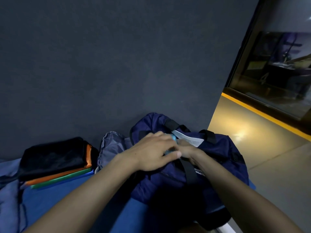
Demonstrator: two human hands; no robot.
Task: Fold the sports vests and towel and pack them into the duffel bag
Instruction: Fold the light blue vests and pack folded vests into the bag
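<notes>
A navy duffel bag (218,152) with black straps lies on a blue mat (80,197) against a dark wall. Over the top of the bag, my left hand (154,151) curls round a small light blue bundle (174,139), which looks like the towel; only slivers of it show. My right hand (187,148) sits just beyond it, touching the same spot, its fingers hidden by my left hand. To the left lies a stack of folded vests (55,158): black on top, then orange, green and blue.
A white paper tag (189,140) hangs at the bag's top. A grey-blue drawstring sack (111,147) lies between stack and bag. Grey cloth (8,199) is bunched at the far left. The floor (269,157), with a yellow line and a glass pane, is on the right.
</notes>
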